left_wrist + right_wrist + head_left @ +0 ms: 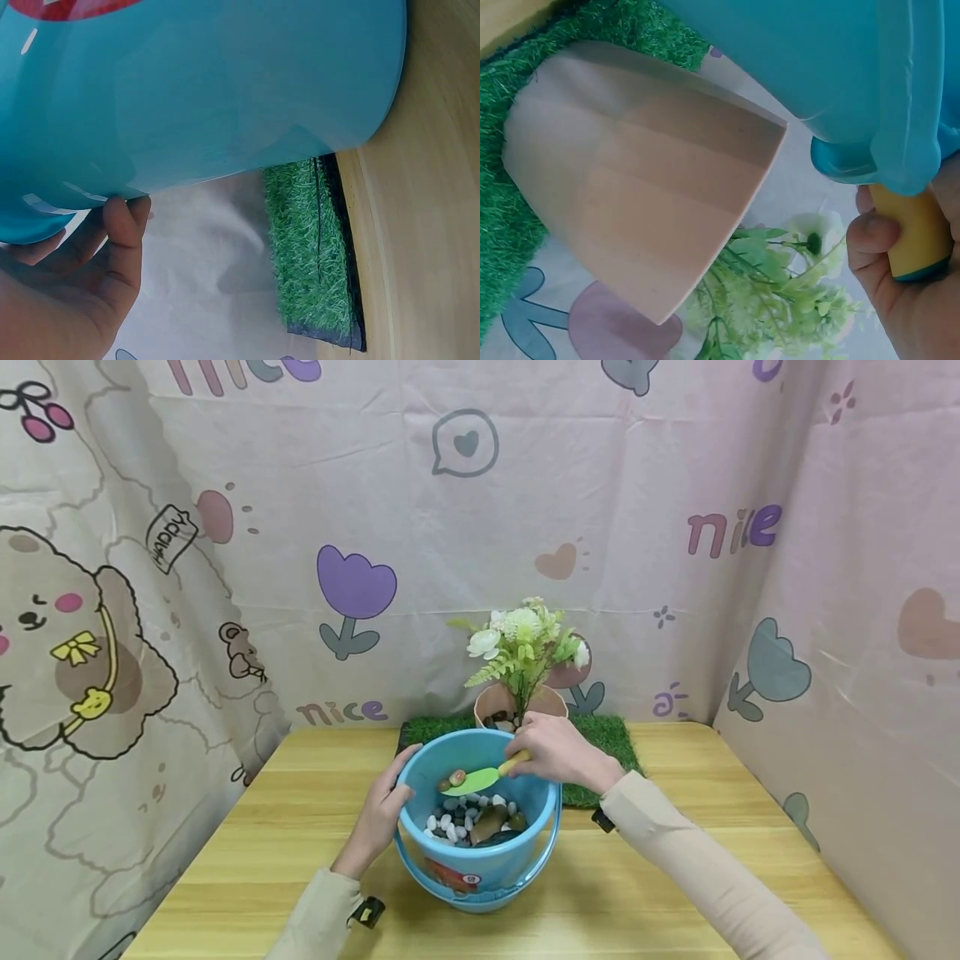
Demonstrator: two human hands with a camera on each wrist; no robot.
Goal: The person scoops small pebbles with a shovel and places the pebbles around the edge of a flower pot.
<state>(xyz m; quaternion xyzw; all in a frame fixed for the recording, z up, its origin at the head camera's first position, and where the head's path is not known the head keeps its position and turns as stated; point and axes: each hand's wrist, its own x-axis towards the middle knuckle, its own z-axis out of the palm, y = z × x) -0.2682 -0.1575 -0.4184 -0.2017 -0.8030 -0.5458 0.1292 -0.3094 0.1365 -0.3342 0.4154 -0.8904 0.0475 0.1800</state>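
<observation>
A light blue bucket stands on the wooden table, holding white, grey and brown pebbles and a few larger stones. My left hand grips its rim at the left, thumb and fingers on either side of the wall. In the right hand is a small trowel with a yellow handle and a green blade. The blade is over the inside of the bucket, with a couple of brownish pebbles at its tip. The right wrist view shows fingers curled round the yellow handle; the blade is hidden there.
Behind the bucket, a peach flowerpot with white and green flowers stands on an artificial grass mat. Dark stones show inside the pot. Printed cloth hangs at the back and sides of the table.
</observation>
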